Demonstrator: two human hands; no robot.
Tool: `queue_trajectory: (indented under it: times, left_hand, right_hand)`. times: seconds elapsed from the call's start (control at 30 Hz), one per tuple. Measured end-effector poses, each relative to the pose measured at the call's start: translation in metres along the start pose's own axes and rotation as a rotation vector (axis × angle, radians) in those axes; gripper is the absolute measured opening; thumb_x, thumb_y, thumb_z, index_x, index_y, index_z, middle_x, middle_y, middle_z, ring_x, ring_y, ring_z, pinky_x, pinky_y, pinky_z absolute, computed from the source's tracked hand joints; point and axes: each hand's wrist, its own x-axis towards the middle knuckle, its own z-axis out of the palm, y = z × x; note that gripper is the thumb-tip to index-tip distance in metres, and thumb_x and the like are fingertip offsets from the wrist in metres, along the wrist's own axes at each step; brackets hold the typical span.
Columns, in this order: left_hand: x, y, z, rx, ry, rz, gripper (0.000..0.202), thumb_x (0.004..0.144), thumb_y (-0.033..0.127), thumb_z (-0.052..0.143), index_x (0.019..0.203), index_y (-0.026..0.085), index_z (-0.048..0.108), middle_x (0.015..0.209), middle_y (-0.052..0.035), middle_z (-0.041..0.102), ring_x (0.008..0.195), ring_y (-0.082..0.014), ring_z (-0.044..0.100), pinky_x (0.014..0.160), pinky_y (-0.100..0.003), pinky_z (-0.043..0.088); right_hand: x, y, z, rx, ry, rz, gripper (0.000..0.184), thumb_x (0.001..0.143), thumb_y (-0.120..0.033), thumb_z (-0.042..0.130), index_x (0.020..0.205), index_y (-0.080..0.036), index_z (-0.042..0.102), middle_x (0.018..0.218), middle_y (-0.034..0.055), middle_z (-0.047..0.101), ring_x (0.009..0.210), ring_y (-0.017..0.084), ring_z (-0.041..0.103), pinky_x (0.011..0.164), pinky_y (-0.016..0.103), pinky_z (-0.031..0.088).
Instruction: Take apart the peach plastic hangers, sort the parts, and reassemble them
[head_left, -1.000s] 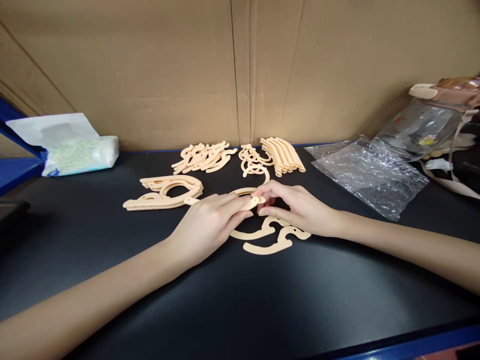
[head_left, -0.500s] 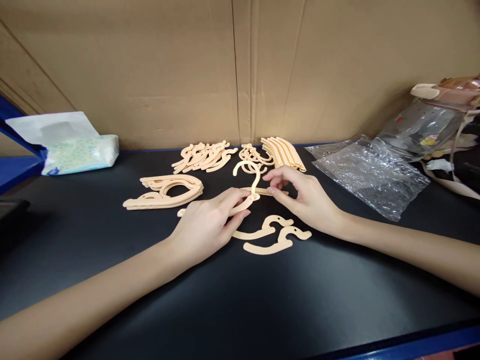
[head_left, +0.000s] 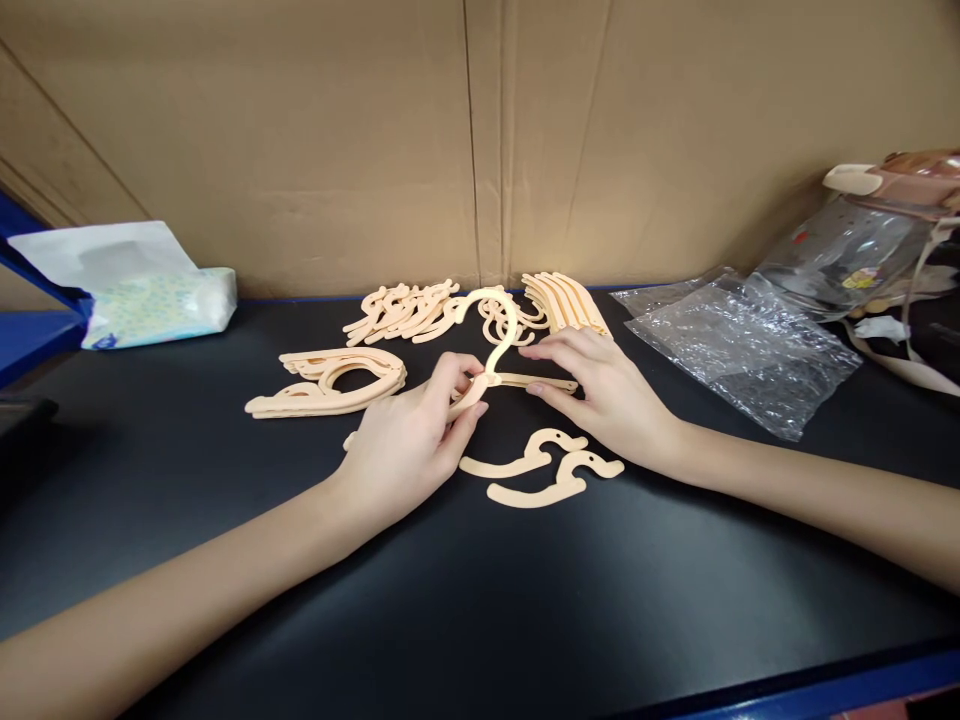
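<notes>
My left hand (head_left: 405, 425) is closed on a cream folding hanger (head_left: 504, 345), pinching its left arm between thumb and fingers close to the centre joint. The hanger's hook stands up and curves to the left. My right hand (head_left: 604, 385) is at the hanger's right arm, thumb and fingers apart around it; the thumb appears to touch its front side. Part of the left arm is hidden by my left hand. Two loose curved hanger pieces (head_left: 536, 495) lie on the black table (head_left: 480, 610), nearer to me.
Folded hangers (head_left: 330, 402) are stacked at left. Behind lie piles of curved pieces (head_left: 405, 315), hooks (head_left: 499, 325) and long arms (head_left: 566, 305). A tissue pack (head_left: 161, 305) sits back left; clear plastic bags (head_left: 742, 345) and a bottle (head_left: 847, 255) are at right. Cardboard (head_left: 337, 150) stands behind.
My left hand and the hanger have shifted slightly left, and the hook has risen and tilted a little. The right hand's fingers have spread a bit along the right arm.
</notes>
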Motion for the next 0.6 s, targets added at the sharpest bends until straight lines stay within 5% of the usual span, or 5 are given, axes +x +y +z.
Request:
queue_trajectory:
  times: [0.27,0.47,0.6]
  left_hand:
    - [0.004,0.003,-0.005,0.022,0.030,-0.208,0.030,0.097,0.039,0.042,0.122,0.024,0.046,0.082,0.0018,0.067,0.069,-0.0201,0.065,0.061,-0.029,0.040]
    - [0.006,0.008,-0.013,-0.149,0.001,-0.287,0.039,0.099,0.055,0.031,0.102,0.024,0.055,0.065,0.0052,0.059,0.060,-0.0161,0.057,0.059,-0.027,0.037]
    - [0.008,0.001,-0.011,-0.276,-0.024,-0.256,0.033,0.098,0.051,0.039,0.094,0.023,0.056,0.070,0.0041,0.060,0.065,-0.0148,0.058,0.062,-0.027,0.039]
  right_hand:
    - [0.002,0.001,0.002,-0.060,-0.108,0.059,0.019,0.098,-0.022,0.050,0.098,-0.016,0.067,0.099,0.0078,0.068,0.097,0.024,0.061,0.089,0.039,0.045]
    - [0.000,-0.005,-0.003,0.039,-0.156,0.189,0.028,0.101,-0.022,0.035,0.086,-0.019,0.058,0.086,0.0047,0.066,0.080,0.019,0.061,0.072,0.031,0.043]
    - [0.001,-0.008,-0.007,0.073,-0.204,0.257,0.036,0.099,-0.043,0.047,0.072,-0.020,0.055,0.069,-0.0012,0.061,0.065,0.014,0.055,0.060,0.027,0.034]
